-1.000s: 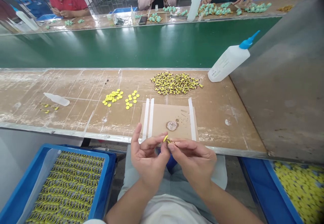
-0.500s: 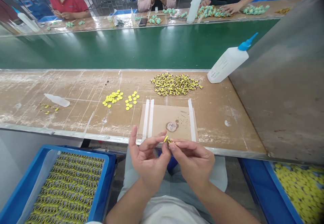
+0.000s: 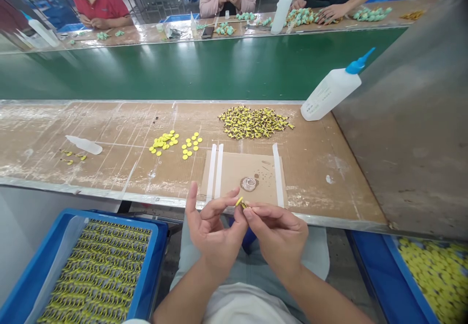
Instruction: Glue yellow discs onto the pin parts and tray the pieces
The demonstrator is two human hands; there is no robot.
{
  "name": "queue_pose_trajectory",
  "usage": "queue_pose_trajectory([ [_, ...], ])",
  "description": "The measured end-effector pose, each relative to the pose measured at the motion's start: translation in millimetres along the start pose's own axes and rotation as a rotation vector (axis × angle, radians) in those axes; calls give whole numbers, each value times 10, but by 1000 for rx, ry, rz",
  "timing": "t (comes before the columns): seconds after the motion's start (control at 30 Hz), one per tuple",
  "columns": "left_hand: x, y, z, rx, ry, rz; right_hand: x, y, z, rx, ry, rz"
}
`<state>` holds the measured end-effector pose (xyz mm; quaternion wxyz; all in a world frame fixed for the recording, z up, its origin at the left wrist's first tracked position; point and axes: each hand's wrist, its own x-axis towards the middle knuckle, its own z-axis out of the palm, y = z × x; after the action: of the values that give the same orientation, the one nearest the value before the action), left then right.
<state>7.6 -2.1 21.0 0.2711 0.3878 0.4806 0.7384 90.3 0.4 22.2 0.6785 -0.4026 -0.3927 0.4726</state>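
Between thumb and fingers, my left hand [image 3: 217, 229] pinches a small yellow disc [image 3: 239, 201] over the bench's front edge. My right hand [image 3: 280, 233] is closed on a small yellow-and-dark piece [image 3: 244, 205] that meets the disc; its exact shape is mostly hidden by my fingertips. Just beyond the hands lies a cardboard sheet [image 3: 230, 168] with white tape strips, bearing a whitish round blob [image 3: 248, 183]. Loose yellow discs [image 3: 164, 141] lie to the left of the sheet. Behind it is a heap of small yellow-and-dark pieces [image 3: 254, 121].
A white bottle with a blue nozzle [image 3: 329, 94] leans by a metal panel [image 3: 409, 119] at right. A blue tray [image 3: 69, 212] of rowed yellow pieces stands lower left; a blue bin [image 3: 402, 265] of yellow discs lower right. Co-workers sit across a green belt [image 3: 164, 70].
Both hands stay nearly in place, still pressing the disc and the small piece together. The whole view has shifted very slightly.
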Motion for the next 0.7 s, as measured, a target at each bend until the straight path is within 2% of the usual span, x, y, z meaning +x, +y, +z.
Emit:
queue_pose_trajectory([
  [0.3, 15, 37, -41, 29, -5, -50, -23, 19, 9, 14, 33, 76],
  [0.43, -20, -12, -72, 68, -33, -31, -9, 40, -40, 20, 51, 120],
  [0.57, -52, -90, -182, 137, -116, 38, 75, 19, -105, 10, 60, 181],
  [0.7, 8, -118, -320, 103, -229, 18, 161, -61, -138, 47, -34, 271],
])
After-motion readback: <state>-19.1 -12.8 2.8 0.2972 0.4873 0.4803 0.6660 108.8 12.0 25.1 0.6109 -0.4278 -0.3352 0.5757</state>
